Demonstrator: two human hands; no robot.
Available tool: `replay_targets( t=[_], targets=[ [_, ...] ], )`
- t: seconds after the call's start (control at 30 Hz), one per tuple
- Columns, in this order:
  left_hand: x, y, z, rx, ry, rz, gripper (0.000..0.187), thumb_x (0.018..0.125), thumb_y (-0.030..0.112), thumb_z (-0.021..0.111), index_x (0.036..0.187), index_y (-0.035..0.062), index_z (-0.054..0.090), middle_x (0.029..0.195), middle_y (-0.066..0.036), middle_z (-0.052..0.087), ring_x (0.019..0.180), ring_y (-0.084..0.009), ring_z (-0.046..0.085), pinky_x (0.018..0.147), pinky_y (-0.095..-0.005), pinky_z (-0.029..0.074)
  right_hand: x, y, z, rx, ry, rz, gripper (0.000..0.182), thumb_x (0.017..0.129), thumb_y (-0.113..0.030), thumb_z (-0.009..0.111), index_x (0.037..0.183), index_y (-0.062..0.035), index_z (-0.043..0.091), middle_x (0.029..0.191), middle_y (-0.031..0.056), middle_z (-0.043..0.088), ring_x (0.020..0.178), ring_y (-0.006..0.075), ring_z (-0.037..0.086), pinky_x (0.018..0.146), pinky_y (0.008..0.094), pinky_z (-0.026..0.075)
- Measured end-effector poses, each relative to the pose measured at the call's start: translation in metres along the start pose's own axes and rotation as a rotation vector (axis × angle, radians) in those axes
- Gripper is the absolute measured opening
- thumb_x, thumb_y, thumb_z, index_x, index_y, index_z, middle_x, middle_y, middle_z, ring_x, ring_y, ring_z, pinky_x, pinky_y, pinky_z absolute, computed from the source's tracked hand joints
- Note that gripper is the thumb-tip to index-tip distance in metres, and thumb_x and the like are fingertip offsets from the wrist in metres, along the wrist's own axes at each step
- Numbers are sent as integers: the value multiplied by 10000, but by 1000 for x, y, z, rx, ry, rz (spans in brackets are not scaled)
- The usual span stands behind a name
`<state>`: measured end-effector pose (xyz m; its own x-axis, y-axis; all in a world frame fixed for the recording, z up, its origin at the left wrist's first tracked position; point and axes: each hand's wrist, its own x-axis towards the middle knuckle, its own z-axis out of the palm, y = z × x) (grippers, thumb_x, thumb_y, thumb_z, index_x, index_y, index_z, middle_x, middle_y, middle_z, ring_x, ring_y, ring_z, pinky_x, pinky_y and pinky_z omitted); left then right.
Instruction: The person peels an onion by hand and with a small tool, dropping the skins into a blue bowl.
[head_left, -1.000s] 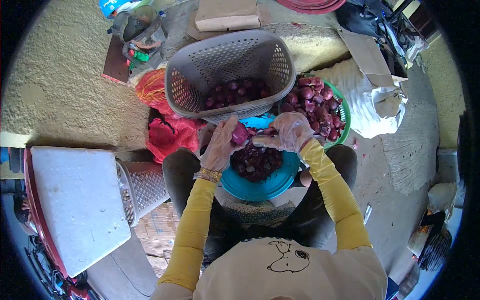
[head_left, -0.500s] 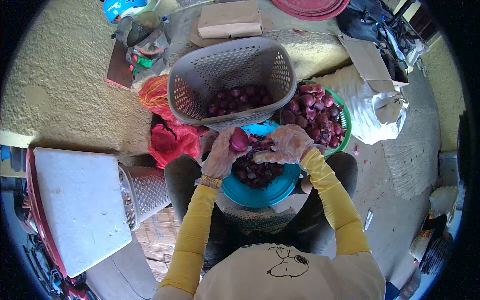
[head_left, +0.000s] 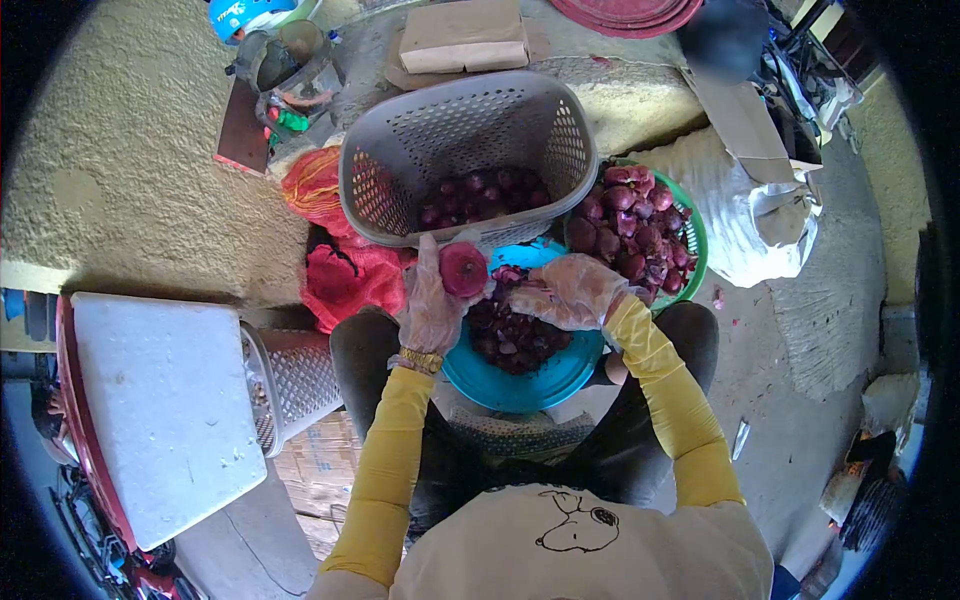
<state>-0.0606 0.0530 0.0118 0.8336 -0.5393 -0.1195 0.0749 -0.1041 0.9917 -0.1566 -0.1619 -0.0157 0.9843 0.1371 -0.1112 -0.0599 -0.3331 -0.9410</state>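
Observation:
My left hand (head_left: 432,305), in a clear plastic glove, holds a red onion (head_left: 463,270) with its round face turned up, near the front rim of the grey basket (head_left: 375,232). My right hand (head_left: 568,292), also gloved, has its fingers drawn together over the blue basin (head_left: 565,385); whatever lies between them is too small to make out. Dark onion skins (head_left: 515,335) lie in the basin. More red onions (head_left: 480,195) are at the bottom of the grey basket. The green basket (head_left: 698,240) to the right holds onions and loose skins.
Red mesh bags (head_left: 350,285) lie left of the basin. A white foam lid (head_left: 165,415) and a light plastic basket (head_left: 300,375) stand at the left. A white sack (head_left: 770,235) is at the right, and a cardboard box (head_left: 463,38) lies behind the grey basket.
My left hand has tilted upward and moved slightly left, turning the onion so its round face shows. My right hand has shifted slightly away from the onion.

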Motion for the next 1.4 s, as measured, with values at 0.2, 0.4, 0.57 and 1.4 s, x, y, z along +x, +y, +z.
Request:
replay_targets(
  t=[0.2, 0.4, 0.57, 1.4],
  targets=[
    [3, -9, -7, 123, 25, 132, 822, 822, 18, 804, 1455, 50, 280, 1337, -125, 619, 1121, -249, 663, 900, -358, 586, 7, -40, -28, -435, -183, 150, 529, 911, -559, 672, 834, -40, 738, 749, 128, 694, 686, 336, 673, 677, 424, 535],
    [-3, -23, -11, 588, 62, 484, 937, 807, 12, 814, 1525, 41, 214, 1345, -125, 609, 1145, -251, 652, 905, -370, 588, -2, -40, -18, -851, 143, 81, 729, 758, -781, 670, 717, -53, 701, 711, 151, 671, 715, 348, 679, 699, 445, 530],
    [1, -30, -10, -186, -11, 48, 792, 919, 30, 695, 1537, 43, 200, 1343, -135, 605, 1170, -247, 647, 878, -379, 604, -5, -62, -23, -881, -101, 118, 746, 748, -846, 598, 737, -113, 735, 739, 176, 692, 753, 367, 683, 723, 468, 543],
    [-2, -2, -18, -1140, -190, -291, 569, 1039, 499, 482, 1448, 104, 487, 1321, -195, 590, 1255, -393, 555, 1019, -576, 518, -12, 49, 48, -463, -158, 552, 515, 1005, -466, 459, 1081, -3, 670, 1021, 250, 699, 996, 454, 664, 855, 499, 518]
  ],
)
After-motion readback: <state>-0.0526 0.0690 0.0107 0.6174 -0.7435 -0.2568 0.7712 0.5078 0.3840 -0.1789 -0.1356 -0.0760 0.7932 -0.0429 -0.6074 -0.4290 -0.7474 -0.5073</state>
